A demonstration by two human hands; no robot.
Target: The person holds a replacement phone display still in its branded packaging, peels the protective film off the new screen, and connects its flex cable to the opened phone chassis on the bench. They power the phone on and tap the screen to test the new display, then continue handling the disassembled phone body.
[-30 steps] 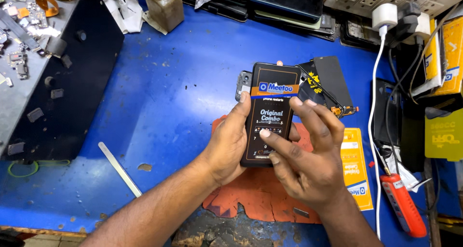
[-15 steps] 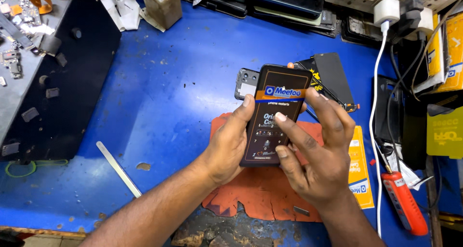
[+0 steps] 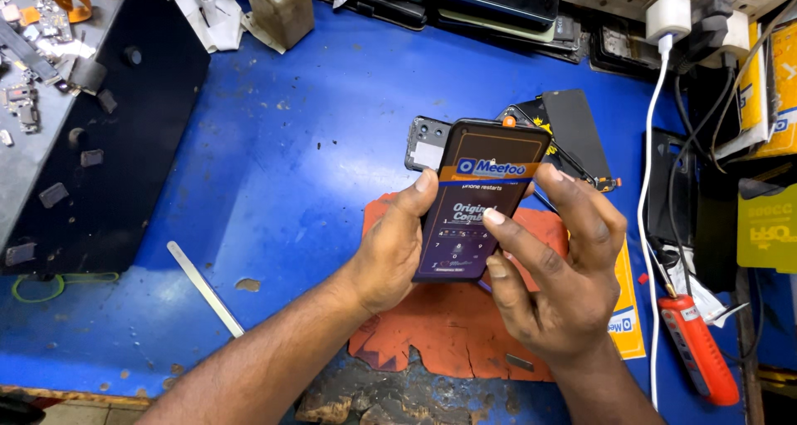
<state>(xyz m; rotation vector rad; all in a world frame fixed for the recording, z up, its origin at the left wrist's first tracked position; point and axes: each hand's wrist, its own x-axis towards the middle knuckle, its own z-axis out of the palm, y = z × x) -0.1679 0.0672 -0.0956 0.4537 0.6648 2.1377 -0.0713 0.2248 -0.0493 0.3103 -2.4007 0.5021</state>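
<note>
Phone screen [image 3: 477, 201] is grasped by fingers of both the left hand [image 3: 394, 251] and right hand [image 3: 560, 284] above the orange mat [image 3: 432, 334], where a loose grip could drop and crack it.

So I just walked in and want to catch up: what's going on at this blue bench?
A person holds a black smartphone with a film-covered screen in both hands above an orange cracked mat. The left hand has its grip on the phone's left edge; the right hand supports the right side, a finger on the screen. A thin metal pry strip lies apart on the blue tabletop.
</note>
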